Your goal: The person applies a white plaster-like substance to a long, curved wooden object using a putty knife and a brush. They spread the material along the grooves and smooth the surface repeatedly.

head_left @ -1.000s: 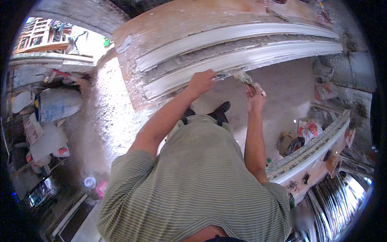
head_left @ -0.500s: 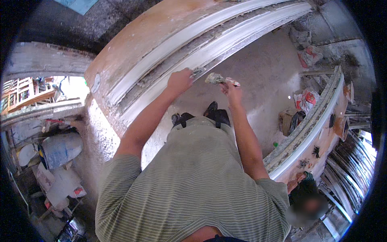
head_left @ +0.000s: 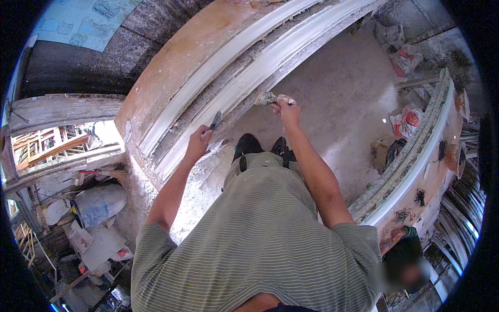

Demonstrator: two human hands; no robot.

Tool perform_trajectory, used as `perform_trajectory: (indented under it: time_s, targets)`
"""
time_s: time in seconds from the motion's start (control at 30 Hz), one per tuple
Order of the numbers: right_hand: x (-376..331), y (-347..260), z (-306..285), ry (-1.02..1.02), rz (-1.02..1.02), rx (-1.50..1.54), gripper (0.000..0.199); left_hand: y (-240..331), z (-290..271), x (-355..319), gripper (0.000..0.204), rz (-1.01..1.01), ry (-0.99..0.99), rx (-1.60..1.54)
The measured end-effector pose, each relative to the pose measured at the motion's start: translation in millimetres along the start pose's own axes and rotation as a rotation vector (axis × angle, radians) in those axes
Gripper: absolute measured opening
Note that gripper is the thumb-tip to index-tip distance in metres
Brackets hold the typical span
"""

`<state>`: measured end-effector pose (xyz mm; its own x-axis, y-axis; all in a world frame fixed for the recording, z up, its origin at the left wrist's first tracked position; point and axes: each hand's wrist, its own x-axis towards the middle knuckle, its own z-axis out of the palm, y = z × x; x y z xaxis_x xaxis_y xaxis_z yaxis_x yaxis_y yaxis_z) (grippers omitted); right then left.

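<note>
Head view: looking down on brown board (head_left: pixel 192 57). Along its near edge, white moulding (head_left: pixel 248 83), long axis from lower left to upper right, just ahead of left hand (head_left: pixel 198 143), farther off from right hand (head_left: pixel 286 108). In left, pinched: small dark blade (head_left: pixel 215 120), perhaps touching moulding, too small to tell. In right, gripped in curled fingers: plaster-caked tool (head_left: pixel 266 99).

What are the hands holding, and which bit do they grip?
Left hand: a scraper, seemingly by its handle. Right hand: a caked tool, by its handle.
</note>
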<state>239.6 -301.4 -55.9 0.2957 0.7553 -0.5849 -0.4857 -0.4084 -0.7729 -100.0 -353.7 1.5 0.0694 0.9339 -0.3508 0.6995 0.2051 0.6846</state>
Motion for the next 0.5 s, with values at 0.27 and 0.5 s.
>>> perform_trajectory:
  time_s: [0.27,0.5]
  targets:
    - [7,-2,29,0.053,-0.103,-0.110,0.020,90,91,106,0.032,0.136,0.141,0.023]
    - [13,-22,44,0.130,-0.075,-0.169,0.021,47,49,62,0.031,-0.001,-0.022,0.095]
